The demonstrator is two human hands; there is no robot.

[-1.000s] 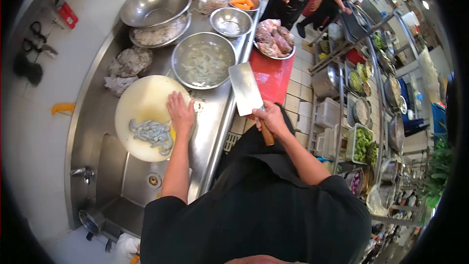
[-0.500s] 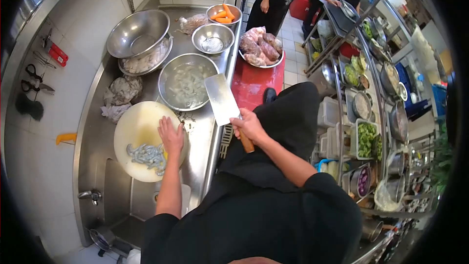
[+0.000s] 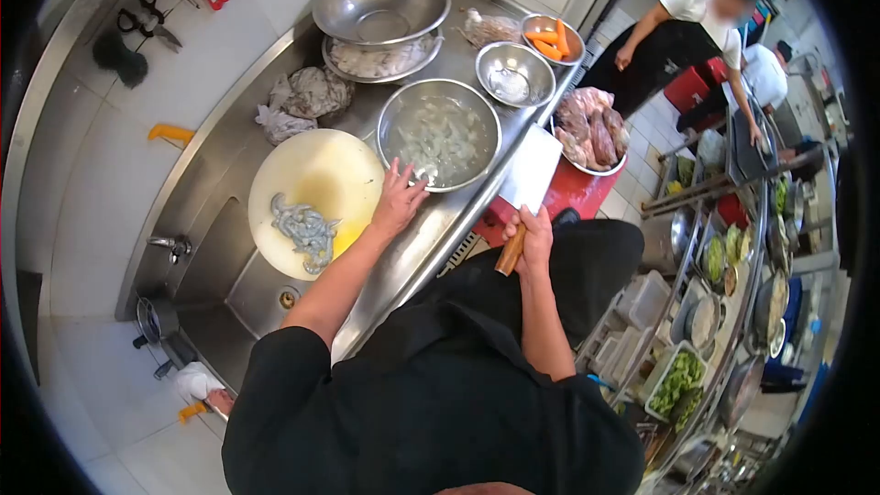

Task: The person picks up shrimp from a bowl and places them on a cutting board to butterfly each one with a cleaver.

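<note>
My right hand [image 3: 533,236] is wrapped round the wooden handle of a cleaver [image 3: 532,170], its broad blade pointing up and away. Fingers spread, my left hand [image 3: 401,199] reaches to the near rim of a steel bowl [image 3: 381,139]. Raw shrimp [image 3: 442,133] lie in cloudy water inside that bowl. Beside my left forearm is a round white cutting board [image 3: 275,174] resting over the sink. A small heap of peeled grey shrimp [image 3: 307,231] sits on the board, next to a yellow patch.
Behind are a large steel bowl [image 3: 380,0] stacked on another, a small steel bowl [image 3: 515,73] and a bowl of carrots [image 3: 548,41]. A bowl of raw meat [image 3: 591,128] stands right, over a red surface [image 3: 495,220]. A person [image 3: 692,27] stands beyond; shelves [image 3: 683,312] line the right.
My left hand has left the cutting board and moved to the shrimp bowl's rim. The cleaver stays in my right hand. The camera view has turned.
</note>
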